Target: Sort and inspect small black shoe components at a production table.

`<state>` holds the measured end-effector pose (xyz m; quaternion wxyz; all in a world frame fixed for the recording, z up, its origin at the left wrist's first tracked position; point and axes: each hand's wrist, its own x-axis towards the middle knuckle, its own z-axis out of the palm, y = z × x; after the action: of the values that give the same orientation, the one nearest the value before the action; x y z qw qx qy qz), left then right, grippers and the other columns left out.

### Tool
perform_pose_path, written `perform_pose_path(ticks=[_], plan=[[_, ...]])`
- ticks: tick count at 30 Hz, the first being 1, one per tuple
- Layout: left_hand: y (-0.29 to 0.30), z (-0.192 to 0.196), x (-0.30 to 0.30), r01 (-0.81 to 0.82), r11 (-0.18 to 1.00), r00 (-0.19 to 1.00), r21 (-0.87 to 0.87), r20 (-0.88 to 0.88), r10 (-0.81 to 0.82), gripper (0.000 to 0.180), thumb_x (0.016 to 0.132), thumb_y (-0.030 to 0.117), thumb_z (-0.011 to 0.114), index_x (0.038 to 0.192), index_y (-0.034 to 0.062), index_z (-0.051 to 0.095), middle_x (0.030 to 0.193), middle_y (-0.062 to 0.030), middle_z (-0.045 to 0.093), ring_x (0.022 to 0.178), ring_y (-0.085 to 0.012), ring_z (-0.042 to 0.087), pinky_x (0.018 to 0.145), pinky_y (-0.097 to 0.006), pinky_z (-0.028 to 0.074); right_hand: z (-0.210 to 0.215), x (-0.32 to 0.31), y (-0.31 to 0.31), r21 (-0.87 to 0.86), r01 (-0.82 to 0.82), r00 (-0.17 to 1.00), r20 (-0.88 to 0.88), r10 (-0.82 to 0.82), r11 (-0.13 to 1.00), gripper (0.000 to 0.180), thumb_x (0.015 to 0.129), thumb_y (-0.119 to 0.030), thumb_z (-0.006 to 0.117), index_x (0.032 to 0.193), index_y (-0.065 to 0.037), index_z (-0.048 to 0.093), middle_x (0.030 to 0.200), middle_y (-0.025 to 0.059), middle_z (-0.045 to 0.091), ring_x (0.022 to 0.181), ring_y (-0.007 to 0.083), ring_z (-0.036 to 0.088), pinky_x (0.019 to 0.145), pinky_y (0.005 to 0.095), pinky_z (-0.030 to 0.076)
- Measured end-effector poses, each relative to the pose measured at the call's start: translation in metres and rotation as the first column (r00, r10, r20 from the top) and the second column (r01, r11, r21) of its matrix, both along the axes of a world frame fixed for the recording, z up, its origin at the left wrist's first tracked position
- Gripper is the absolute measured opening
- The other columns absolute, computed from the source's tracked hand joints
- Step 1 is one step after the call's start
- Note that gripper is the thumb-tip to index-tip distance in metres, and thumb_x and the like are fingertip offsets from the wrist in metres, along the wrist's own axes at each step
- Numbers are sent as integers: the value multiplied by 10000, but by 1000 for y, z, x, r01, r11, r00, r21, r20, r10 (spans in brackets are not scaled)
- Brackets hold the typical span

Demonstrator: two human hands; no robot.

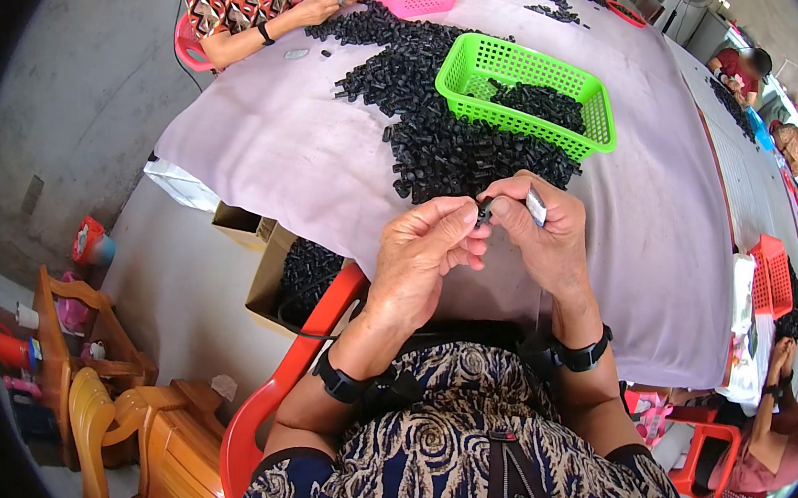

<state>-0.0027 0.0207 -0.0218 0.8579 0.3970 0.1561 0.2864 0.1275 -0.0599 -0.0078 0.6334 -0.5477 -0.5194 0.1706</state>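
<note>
My left hand (426,251) pinches a small black part (484,210) between thumb and fingertips, in front of my chest. My right hand (548,230) meets it there, its thumb and fingers closed against the same part. A flat silver-grey piece, like a short blade (536,205), sticks out from the right hand's curled fingers; its other end is hidden. Just beyond both hands lies a large heap of small black parts (428,155). On the heap stands a green perforated basket (590,135), partly filled with similar parts.
A pale cloth (263,137) covers the table. Across it, a person's hands (323,5) work near a pink basket (442,0). Cardboard boxes (272,276) of black parts stand below the left edge. A red chair (278,390) and wooden chairs (164,454) are at left; more people sit at right.
</note>
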Motion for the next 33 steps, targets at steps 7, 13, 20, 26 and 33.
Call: perform_pose_path(ticks=[7,13,20,26,33], plan=[[1,0,0,48,997,999,-67,-15,-49,175,864,158,580,966,17,600,761,-69,631,616,-135,589,569,-266,489,2,-2,0,-47,-15,992,-129,9,999,158,854,-140,606,800,8,592,718,2,565,653,47,497,577,200,422],[1,-2,1,67,996,998,-66,16,-66,180,873,167,566,963,15,600,769,-72,633,621,-143,594,573,-268,492,-1,1,0,-38,-7,994,-108,2,999,160,841,-147,627,782,-3,588,686,-15,548,616,33,448,537,186,380],[-3,-3,3,39,981,999,188,-31,-34,223,895,154,534,1039,-9,583,876,-92,626,736,-142,600,608,-270,507,-3,-1,2,-42,111,992,-52,-113,993,149,823,-132,647,740,-20,594,630,-38,534,572,19,413,495,180,345],[-5,-8,3,7,913,998,408,-53,16,252,909,138,508,1099,-19,557,873,-82,603,745,-136,579,619,-272,507,-1,-1,1,-53,115,992,-53,-118,992,149,823,-127,645,733,-19,596,636,-32,544,577,16,440,493,177,362],[-5,-4,2,67,985,998,161,6,-69,244,930,198,473,993,-15,572,789,-56,579,665,-120,555,580,-264,494,3,-6,0,-36,29,982,-186,-35,999,107,825,-113,639,859,-17,605,710,-9,561,621,40,475,536,181,392]])
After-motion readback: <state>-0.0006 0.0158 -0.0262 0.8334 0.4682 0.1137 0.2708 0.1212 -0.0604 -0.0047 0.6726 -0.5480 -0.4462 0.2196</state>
